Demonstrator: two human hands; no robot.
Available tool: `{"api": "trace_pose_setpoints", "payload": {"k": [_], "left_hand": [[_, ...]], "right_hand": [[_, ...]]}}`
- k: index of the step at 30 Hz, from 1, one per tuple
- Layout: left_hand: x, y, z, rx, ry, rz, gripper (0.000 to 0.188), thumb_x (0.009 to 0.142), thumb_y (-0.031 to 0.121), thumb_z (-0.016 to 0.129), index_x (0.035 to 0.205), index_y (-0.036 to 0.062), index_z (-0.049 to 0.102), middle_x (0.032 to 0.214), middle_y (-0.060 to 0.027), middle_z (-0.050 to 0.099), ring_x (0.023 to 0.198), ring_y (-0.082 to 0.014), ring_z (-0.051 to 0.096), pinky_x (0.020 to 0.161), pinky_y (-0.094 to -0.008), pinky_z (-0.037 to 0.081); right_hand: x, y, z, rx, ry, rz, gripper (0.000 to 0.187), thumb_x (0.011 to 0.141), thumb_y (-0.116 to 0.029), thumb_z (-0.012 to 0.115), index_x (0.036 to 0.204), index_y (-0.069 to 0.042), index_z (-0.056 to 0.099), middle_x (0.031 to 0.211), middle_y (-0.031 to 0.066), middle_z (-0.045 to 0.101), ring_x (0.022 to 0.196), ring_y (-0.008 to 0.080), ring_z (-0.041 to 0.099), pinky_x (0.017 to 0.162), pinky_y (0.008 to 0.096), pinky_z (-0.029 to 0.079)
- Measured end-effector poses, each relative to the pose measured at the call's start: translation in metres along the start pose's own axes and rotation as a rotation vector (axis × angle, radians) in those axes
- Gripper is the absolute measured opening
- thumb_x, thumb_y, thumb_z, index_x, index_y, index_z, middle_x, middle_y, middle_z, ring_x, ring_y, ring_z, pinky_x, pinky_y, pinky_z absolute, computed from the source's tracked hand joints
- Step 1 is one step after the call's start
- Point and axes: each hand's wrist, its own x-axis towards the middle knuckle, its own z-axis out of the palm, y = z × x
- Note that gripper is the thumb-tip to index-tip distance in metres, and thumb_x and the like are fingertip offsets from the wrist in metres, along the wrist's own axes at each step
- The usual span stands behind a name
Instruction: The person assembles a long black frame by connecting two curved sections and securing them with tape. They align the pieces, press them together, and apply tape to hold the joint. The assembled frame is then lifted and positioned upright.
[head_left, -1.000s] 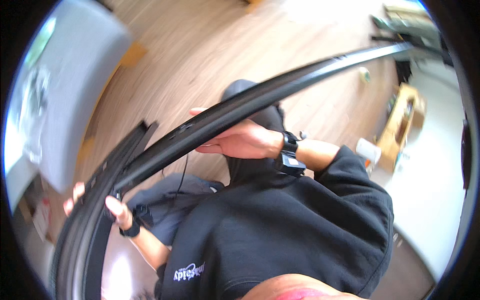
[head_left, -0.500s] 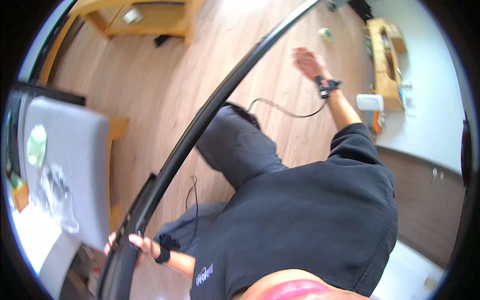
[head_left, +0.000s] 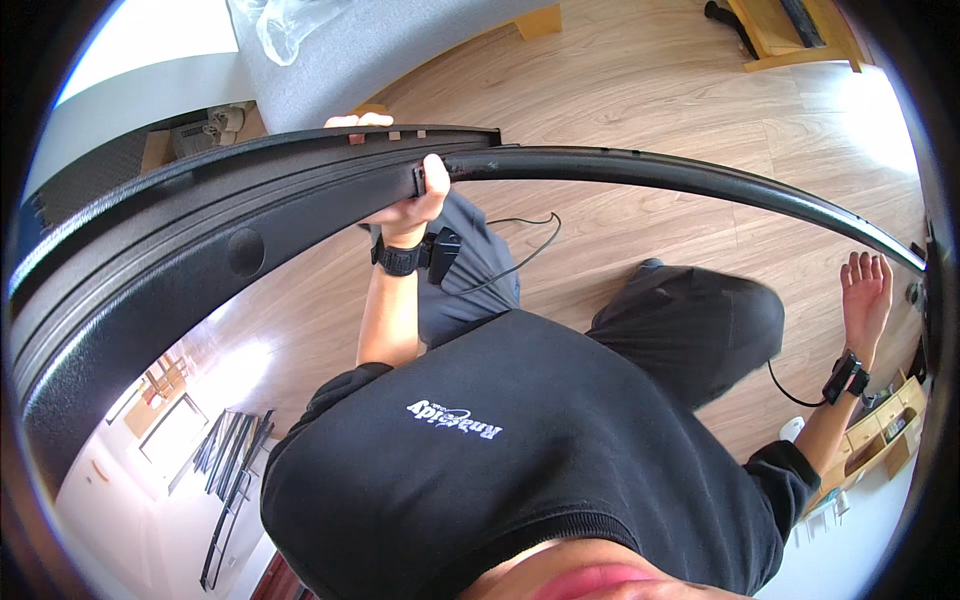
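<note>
A long, curved black plastic trim strip spans the head view from lower left to far right. Its left end is broad and ribbed, with a round recess, and the rest narrows to a slim bar. My left hand is closed around the broad part where it meets the bar: thumb on the near edge, fingers over the far edge. Just below the strip's right end, my right hand is open with its fingers extended; whether the fingertips touch the strip I cannot tell. Both wrists wear black straps with small devices.
Behind the strip stands a grey sofa with a clear plastic bag on it. A wooden table is at the far right, a wooden shelf at the right wall. Several dark strips lean at lower left. A thin cable runs near my knees.
The strip has swung from a steep diagonal to lying mostly crosswise, and my view has turned with it. My left hand keeps its grip; my right hand is now close to the strip's slim end.
</note>
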Motion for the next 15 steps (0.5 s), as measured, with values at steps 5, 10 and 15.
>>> {"api": "trace_pose_setpoints", "payload": {"k": [5,10,15], "left_hand": [[0.010,0.008,0.004,-0.069,0.061,-0.012,0.086,0.072,0.014,0.083,0.144,0.0009,0.037,0.135,-0.0188,0.052,0.107,-0.0275,0.064,0.094,-0.0416,0.056],[0.004,-0.005,0.011,-0.045,0.094,0.135,0.110,0.075,0.009,0.078,0.162,0.0114,0.012,0.143,-0.0204,0.046,0.110,-0.0284,0.063,0.098,-0.0431,0.055],[-0.003,-0.007,0.012,-0.024,0.088,0.125,0.142,0.076,0.004,0.078,0.169,0.0275,-0.026,0.154,-0.0233,0.038,0.115,-0.0295,0.061,0.106,-0.0462,0.054]], "right_hand": [[0.017,0.069,0.052,0.004,0.192,-0.049,0.056,0.108,-0.049,0.064,0.140,-0.004,0.056,0.148,0.0227,0.059,0.147,0.0386,0.051,0.132,0.0543,0.032],[0.043,0.165,0.140,0.097,0.405,-0.076,0.062,0.097,-0.062,0.074,0.121,-0.006,0.066,0.147,0.0253,0.060,0.145,0.0427,0.053,0.128,0.0610,0.037],[0.077,0.190,0.203,0.187,0.346,-0.151,0.050,0.096,-0.056,0.077,0.097,-0.007,0.066,0.131,0.0249,0.068,0.131,0.0377,0.061,0.126,0.0618,0.040]]}}
